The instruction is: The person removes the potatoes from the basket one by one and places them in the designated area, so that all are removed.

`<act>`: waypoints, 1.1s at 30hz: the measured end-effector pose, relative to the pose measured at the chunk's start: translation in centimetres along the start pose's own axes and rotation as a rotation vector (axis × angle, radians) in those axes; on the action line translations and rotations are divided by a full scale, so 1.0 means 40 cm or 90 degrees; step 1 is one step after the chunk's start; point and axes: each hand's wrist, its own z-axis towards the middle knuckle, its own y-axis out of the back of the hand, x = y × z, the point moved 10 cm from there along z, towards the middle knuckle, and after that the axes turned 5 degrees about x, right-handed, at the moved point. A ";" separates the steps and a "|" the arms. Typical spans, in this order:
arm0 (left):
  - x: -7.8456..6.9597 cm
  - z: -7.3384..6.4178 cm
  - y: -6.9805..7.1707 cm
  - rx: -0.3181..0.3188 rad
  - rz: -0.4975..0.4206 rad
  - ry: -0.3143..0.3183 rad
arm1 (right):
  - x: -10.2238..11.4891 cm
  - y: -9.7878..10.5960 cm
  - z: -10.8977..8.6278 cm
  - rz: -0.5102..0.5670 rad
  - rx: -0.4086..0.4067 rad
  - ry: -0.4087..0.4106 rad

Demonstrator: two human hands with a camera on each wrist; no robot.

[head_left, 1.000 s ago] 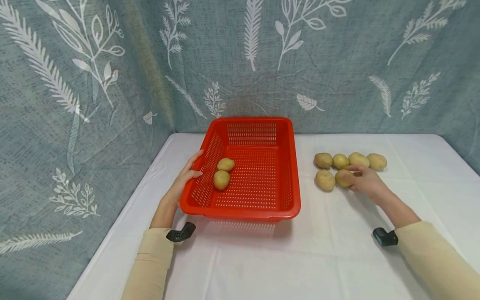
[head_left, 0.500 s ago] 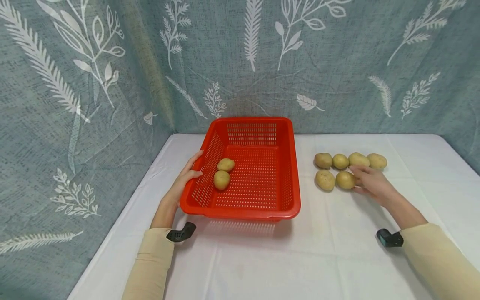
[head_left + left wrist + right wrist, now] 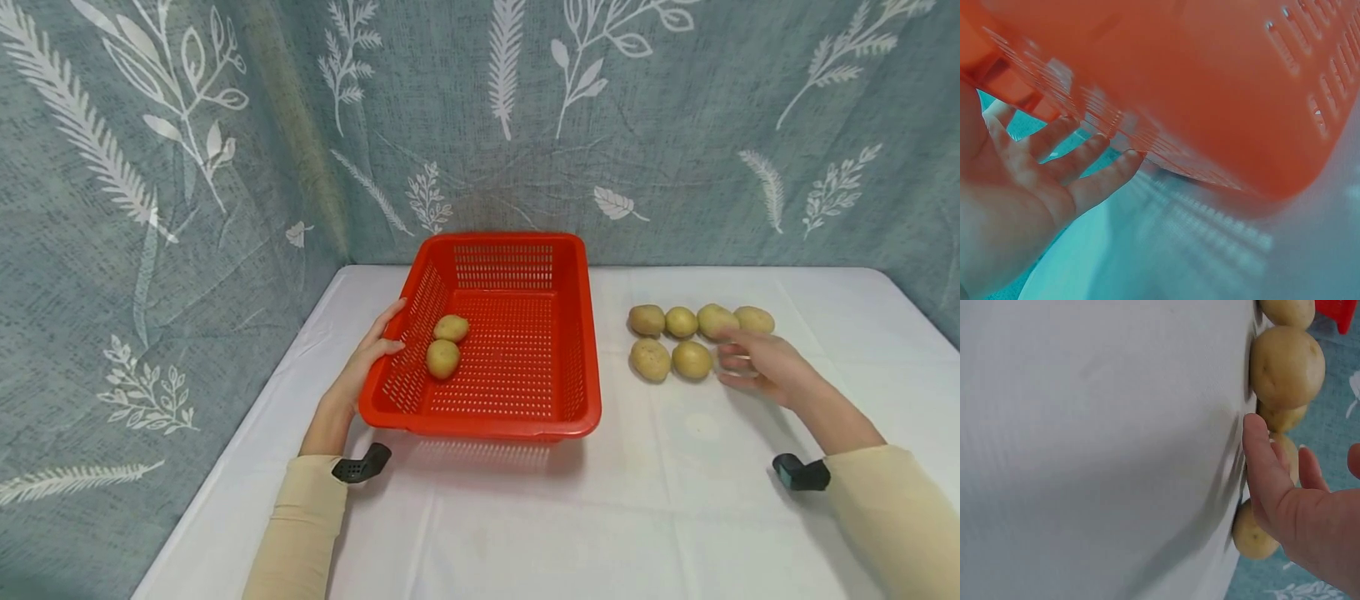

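Observation:
My left hand [image 3: 365, 360] is at the left side of a red plastic basket [image 3: 480, 427]. In the left wrist view its fingers [image 3: 1107, 178] are nearly straight, with the tips touching the slotted outer wall. Inside the basket lie two potatoes, one behind [image 3: 451, 328] and one in front [image 3: 443, 360]. My right hand [image 3: 772, 364] hovers over the cloth with loosely bent fingers and holds nothing. Just left of its fingertips, apart from them, lies a round potato [image 3: 692, 360]; another potato [image 3: 650, 360] lies beside that one.
Behind the front pair, several potatoes [image 3: 647, 320] form a row, the rightmost potato [image 3: 754, 319] partly behind my right hand. A white cloth [image 3: 555, 525] covers the table. A patterned blue-green curtain [image 3: 480, 167] hangs behind and to the left.
My right hand has let go of the round potato and drawn away to the right. That potato now sits in line with its neighbour. The left hand and basket have stayed put.

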 end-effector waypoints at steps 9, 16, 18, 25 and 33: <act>-0.009 0.000 -0.003 -0.002 0.008 -0.006 | 0.022 0.048 -0.006 0.019 0.016 -0.013; -0.011 0.006 -0.009 0.002 -0.003 -0.007 | 0.049 0.079 -0.010 -0.023 0.029 -0.021; -0.012 0.006 -0.008 0.002 -0.003 -0.007 | 0.057 0.084 -0.010 -0.017 0.034 -0.024; -0.009 0.005 -0.006 0.002 0.004 -0.003 | 0.084 0.098 -0.007 0.046 0.045 -0.036; -0.005 0.000 -0.001 -0.001 0.009 -0.008 | 0.124 0.083 0.006 0.190 0.092 -0.038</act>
